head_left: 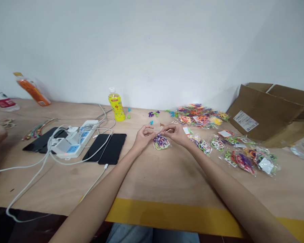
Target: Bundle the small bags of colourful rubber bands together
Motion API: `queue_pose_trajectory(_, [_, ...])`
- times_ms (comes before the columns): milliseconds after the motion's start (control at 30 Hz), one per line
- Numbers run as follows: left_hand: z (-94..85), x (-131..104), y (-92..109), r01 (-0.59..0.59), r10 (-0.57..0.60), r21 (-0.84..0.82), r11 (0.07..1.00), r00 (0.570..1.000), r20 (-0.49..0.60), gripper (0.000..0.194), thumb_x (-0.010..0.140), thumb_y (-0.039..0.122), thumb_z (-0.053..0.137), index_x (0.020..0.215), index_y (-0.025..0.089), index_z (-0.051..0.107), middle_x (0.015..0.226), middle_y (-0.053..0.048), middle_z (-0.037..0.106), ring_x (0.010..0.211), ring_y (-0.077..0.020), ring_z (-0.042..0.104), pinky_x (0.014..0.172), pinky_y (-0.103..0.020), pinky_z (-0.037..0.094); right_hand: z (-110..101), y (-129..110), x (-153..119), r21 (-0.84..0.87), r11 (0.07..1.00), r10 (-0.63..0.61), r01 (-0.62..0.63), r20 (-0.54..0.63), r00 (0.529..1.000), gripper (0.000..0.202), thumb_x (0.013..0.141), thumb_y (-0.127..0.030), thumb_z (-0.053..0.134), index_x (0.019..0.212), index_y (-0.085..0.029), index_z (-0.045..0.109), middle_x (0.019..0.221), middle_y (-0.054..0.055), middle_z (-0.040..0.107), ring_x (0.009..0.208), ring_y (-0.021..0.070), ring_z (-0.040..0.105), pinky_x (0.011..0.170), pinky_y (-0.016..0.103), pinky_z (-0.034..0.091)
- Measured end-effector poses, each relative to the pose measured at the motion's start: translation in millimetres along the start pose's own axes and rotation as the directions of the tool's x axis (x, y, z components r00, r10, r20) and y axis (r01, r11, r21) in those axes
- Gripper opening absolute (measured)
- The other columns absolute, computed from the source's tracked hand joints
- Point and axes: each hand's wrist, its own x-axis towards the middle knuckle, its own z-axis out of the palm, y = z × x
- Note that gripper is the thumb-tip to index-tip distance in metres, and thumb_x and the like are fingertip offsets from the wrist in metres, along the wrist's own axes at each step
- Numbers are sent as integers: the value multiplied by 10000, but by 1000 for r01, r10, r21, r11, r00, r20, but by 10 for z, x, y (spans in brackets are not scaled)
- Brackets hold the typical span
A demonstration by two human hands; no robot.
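Left hand (pixel 144 138), right hand (pixel 176 133) bare; forearms (pixel 103 189) bare, slender; faded blue denim (pixel 131 233) on legs.

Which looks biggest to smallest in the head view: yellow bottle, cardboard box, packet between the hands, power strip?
1. Cardboard box
2. Power strip
3. Yellow bottle
4. Packet between the hands

Your tabletop (pixel 154 179) looks like smooth, pale wood with a faint sheen, and the yellow strip (pixel 167 216) along its near edge looks smooth too. The packets (pixel 200 116) toward its far edge are clear, glossy, crinkled plastic, like the packet (pixel 162 142) at your fingertips. You have glossy black glass-like screens on the phones (pixel 112 148), smooth white plastic on the power strip (pixel 77 145), and matt brown cardboard in the box (pixel 263 111) at the far right corner, with a smooth paper label (pixel 245 121).
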Motion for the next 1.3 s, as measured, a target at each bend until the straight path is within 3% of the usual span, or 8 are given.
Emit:
queue_pose_trajectory(233, [-33, 29, -47, -96, 97, 77, 992, 995, -7, 500, 633, 388, 921, 962, 168, 615, 690, -12, 723, 625, -161, 663, 635, -239, 491, -34, -15, -6, 88, 990, 108, -111, 37, 993, 545, 717, -392, 831, 1209, -229, 666, 783, 8, 727, 691, 171, 686, 662, 293, 564])
queue_pose_trajectory(400, [-9, 22, -67, -60, 57, 55, 997, 997, 52, 555, 621, 382, 932, 1027, 178, 614, 734, -12, 732, 662, -167, 683, 666, -250, 515, -162, -3, 13, 54, 966, 239, -254, 200, 950, 344, 734, -494, 809, 843, -175, 743, 613, 11, 682, 511, 129, 594, 494, 243, 473])
queue_pose_trajectory(633, [54, -16, -71, 26, -31, 47, 999, 992, 120, 610, 608, 377, 949, 1102, 170, 656, 808, -45, 754, 752, -202, 724, 744, -298, 571, -293, -18, 37, 122, 944, 265, -305, 266, 927, 387, 627, -485, 884, 786, -166, 733, 608, 10, 691, 508, 115, 598, 498, 232, 503])
queue_pose_trajectory(800, [42, 7, -73, 63, -58, -84, 994, 996, 70, 528, 750, 494, 836, 1107, 170, 620, 1019, -110, 751, 819, -201, 709, 767, -360, 603, -630, 18, 103, 245, 939, 280, -241, -142, 949, 386, 642, -486, 892, 801, -184, 711, 712, 29, 711, 617, 139, 642, 587, 270, 571])
queue_pose_trajectory(900, [40, 5, -120, 49, -47, -24, 999, 996, 79, 484, 767, 496, 814, 1071, 173, 621, 1016, -109, 732, 848, -199, 688, 738, -332, 586, -979, 156, 142, 437, 896, 320, -82, -508, 800, 390, 661, -474, 890, 799, -228, 622, 766, 15, 693, 738, 162, 689, 715, 303, 619])
queue_pose_trajectory(1000, [111, -49, -172, -84, 55, 214, 973, 989, 138, 383, 797, 453, 787, 1028, 182, 649, 956, -83, 707, 839, -195, 658, 706, -289, 540, -1237, 312, 123, 574, 804, 508, -157, -525, 682, 355, 704, -430, 858, 814, -243, 577, 773, 21, 674, 754, 179, 701, 715, 322, 633])
queue_pose_trajectory(1167, [502, -184, -217, -421, 245, 509, 751, 893, 378, 242, 882, 346, 692, 1081, 210, 673, 1106, -93, 671, 1062, -262, 618, 984, -402, 494, -1297, 472, 18, 383, 781, 602, -494, -248, 759, 283, 776, -426, 778, 882, -236, 598, 849, 34, 708, 694, 153, 675, 602, 275, 572])
queue_pose_trajectory(1300, [951, -203, -312, -688, 271, 521, 504, 699, 662, 523, 890, 353, 687, 1376, 216, 551, 1484, -134, 492, 1383, -312, 438, 1184, -484, 347, -1249, 530, -49, 199, 832, 548, -518, -140, 825, 349, 695, -437, 848, 814, -198, 623, 709, 7, 662, 578, 103, 574, 516, 205, 440])
